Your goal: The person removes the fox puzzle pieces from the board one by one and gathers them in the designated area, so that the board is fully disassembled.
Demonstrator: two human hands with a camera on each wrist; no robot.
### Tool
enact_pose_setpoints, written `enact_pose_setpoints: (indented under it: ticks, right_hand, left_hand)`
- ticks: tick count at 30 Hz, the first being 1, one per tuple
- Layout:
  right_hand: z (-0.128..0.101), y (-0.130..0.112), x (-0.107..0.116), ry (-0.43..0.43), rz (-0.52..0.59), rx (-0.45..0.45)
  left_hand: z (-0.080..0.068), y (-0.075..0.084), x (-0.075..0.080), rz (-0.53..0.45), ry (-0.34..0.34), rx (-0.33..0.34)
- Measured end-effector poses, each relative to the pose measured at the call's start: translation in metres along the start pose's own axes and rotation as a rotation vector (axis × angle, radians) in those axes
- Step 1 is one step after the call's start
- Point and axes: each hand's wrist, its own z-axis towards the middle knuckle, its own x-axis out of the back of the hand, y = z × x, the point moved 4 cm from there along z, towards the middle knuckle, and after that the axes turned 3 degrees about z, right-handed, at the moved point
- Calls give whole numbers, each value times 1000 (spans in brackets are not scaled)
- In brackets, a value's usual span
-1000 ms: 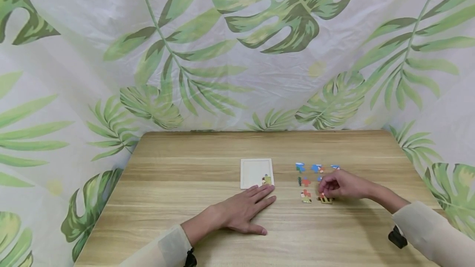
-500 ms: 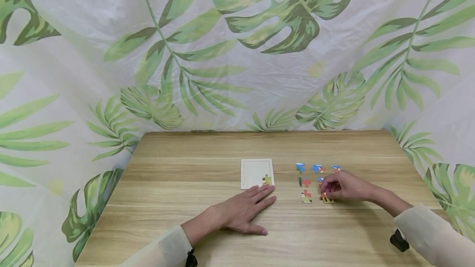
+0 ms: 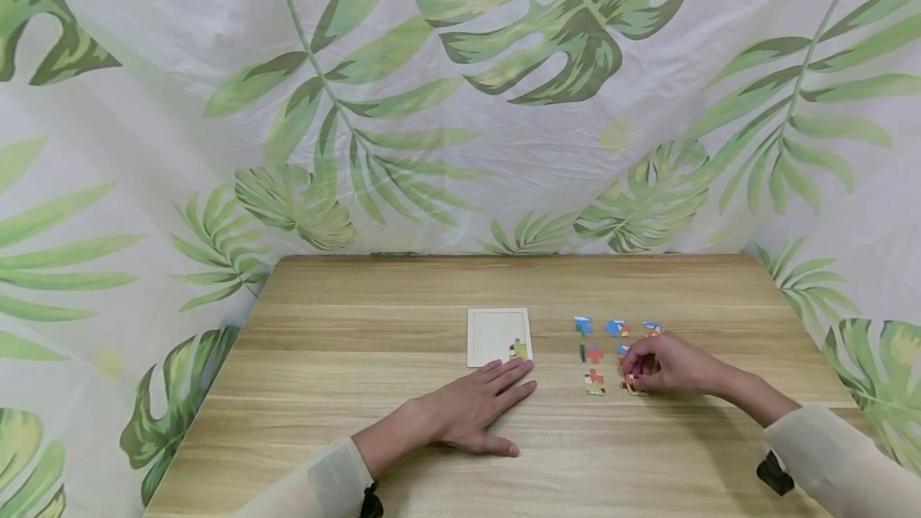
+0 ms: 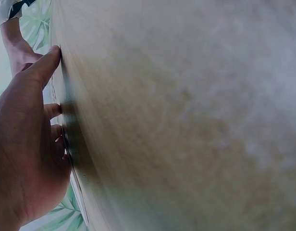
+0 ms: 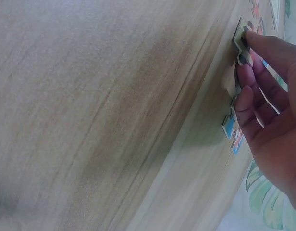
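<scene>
A white puzzle tray point(image 3: 493, 330) lies mid-table with one piece point(image 3: 517, 349) set in its near right corner. My left hand point(image 3: 475, 406) rests flat on the wood just in front of the tray, fingers straight; the left wrist view shows its fingers point(image 4: 47, 72) pressed to the table. To the right lie several loose coloured puzzle pieces point(image 3: 593, 353). My right hand point(image 3: 651, 366) curls over the nearest right piece point(image 3: 631, 383), and the right wrist view shows thumb and fingers pinching that piece point(image 5: 240, 32) at its edge, tilted up off the wood.
The wooden table point(image 3: 360, 422) is backed by a leaf-print cloth point(image 3: 460, 102) on all sides. More loose pieces point(image 3: 613, 328) sit in a row behind my right hand. Bare wood spreads left of the tray and along the near edge.
My right hand has closed a little tighter over the near right piece and shifted slightly. The left hand has stayed put.
</scene>
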Motion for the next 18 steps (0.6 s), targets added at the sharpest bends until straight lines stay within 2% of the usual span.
enact_pose_setpoints:
  ticks: [10,14,18]
  right_hand:
    - [1,1,0,41,-53,-14]
    - [8,-4,2,58,-62,10]
    - [18,-10,2,40,-59,15]
  left_hand:
    - [0,-1,-1,-4,10,0]
    - [0,0,0,4,2,5]
    - [-1,1,0,14,-7,10]
